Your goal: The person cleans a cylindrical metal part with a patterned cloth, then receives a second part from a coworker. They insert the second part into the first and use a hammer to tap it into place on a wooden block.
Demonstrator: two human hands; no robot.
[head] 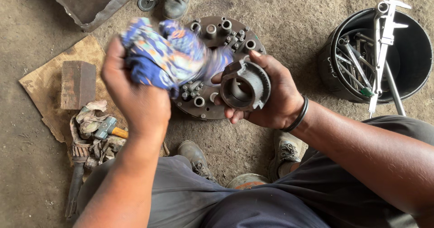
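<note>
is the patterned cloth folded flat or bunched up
Bunched up: the cloth is a crumpled wad gripped in the left hand, beside the metal ring part.

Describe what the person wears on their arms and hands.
Both forearms are bare, with no sleeves in view and no gloves. The right hand has a thin black band around the wrist. The left hand and its wrist carry nothing.

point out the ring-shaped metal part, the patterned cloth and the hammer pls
ring-shaped metal part [245, 86], head view, on its dark outer rim, held in the right hand
patterned cloth [168, 55], head view, middle of the bunched blue fabric in the left hand
hammer [110, 128], head view, on the head where it meets the orange handle
</note>
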